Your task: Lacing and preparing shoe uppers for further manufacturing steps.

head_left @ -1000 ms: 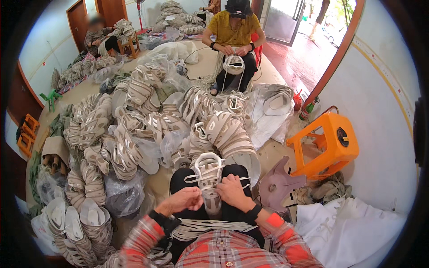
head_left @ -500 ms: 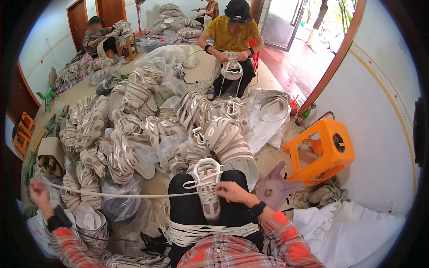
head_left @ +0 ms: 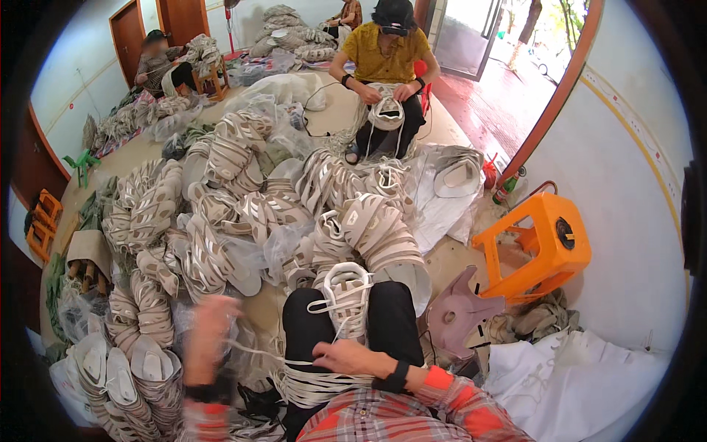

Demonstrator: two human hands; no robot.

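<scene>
Places are given relative to the shoe upper (head_left: 347, 298), which lay between the wearer's knees, its opening directed away from the body. Far to the left of the shoe upper stood nested stacks of uppers (head_left: 151, 368). Nearer, still left of and somewhat below it, the left hand (head_left: 213, 317) was blurred; whether its fingers were spread or pinching could not be told. From beside this hand a white lace (head_left: 294, 362) ran slackly toward the right hand. Below the shoe upper, a lace bundle (head_left: 317, 390) lay across the lap, close under that strand; a tangle was judged possible, caused by the working strand catching among the bundled ones. A loose loop (head_left: 317, 304) projected from the left side of the shoe upper and might have been snagged or drawn uneven by a sharp pull. Just below the shoe upper, the right hand (head_left: 353, 359) had its thumb and fingers pinched together on the lace. Because neither hand steadied the shoe upper, a hard tug could have twisted it between the knees (head_left: 394, 309). To its right lay a mauve plastic piece (head_left: 460, 313), apparently too far off to interfere.
</scene>
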